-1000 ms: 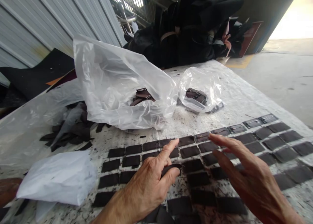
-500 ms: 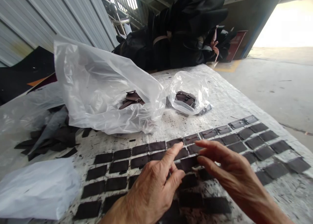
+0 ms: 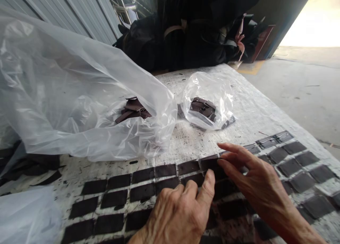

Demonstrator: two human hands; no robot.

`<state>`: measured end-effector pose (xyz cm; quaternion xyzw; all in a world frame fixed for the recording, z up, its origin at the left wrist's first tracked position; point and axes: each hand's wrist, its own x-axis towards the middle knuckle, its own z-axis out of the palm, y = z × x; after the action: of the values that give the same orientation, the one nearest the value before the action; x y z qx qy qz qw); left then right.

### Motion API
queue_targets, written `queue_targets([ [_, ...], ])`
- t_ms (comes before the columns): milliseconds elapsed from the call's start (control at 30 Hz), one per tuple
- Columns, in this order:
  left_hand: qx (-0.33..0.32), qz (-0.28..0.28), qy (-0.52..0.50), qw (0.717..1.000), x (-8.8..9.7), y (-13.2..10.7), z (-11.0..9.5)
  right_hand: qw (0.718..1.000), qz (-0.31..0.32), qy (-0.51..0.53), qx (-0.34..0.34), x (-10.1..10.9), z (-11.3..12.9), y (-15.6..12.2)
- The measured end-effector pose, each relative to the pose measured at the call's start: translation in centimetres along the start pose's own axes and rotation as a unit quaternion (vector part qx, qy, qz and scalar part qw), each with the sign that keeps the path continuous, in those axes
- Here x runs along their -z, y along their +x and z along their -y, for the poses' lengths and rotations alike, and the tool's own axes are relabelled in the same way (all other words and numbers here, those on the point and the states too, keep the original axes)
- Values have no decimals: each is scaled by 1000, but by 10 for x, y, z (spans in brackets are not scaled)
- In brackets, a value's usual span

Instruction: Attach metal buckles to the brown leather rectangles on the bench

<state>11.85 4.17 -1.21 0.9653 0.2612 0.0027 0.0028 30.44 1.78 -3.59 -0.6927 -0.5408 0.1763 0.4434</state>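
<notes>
Rows of small dark brown rectangular pieces [image 3: 142,192] lie flat on a white, stained table [image 3: 255,112]. My left hand [image 3: 180,212] rests low in the middle, fingers bent down onto the pieces, forefinger tip touching one near the second row. My right hand [image 3: 249,176] lies beside it to the right, fingers stretched flat toward the left over the pieces, fingertips at a piece [image 3: 209,163] in the top row. Neither hand lifts anything that I can see.
A large clear plastic bag [image 3: 79,109] with dark pieces inside fills the left. A smaller clear bag [image 3: 207,100] of pieces sits behind the rows. Black bundled material [image 3: 191,34] is piled at the table's far end. Concrete floor [image 3: 305,91] lies right.
The view moved closer and left, so the large bag looms bigger. My left hand curled down onto the pieces; my right hand slid slightly up to the top row.
</notes>
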Motion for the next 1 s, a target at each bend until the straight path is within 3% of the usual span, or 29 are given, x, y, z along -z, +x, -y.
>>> queue_targets([
  [267, 26, 33, -19, 999, -11, 8, 0, 999, -14, -36, 17, -7, -16, -5],
  [567, 42, 43, -55, 997, -9, 10, 0, 996, -2, -72, 45, -5, -9, 0],
  [867, 50, 4, -40, 998, -12, 10, 3, 989, -34, -105, 100, -6, -10, 2],
  [1000, 41, 0, -42, 998, -16, 9, 4, 990, -73, -90, 78, 2, -10, 3],
])
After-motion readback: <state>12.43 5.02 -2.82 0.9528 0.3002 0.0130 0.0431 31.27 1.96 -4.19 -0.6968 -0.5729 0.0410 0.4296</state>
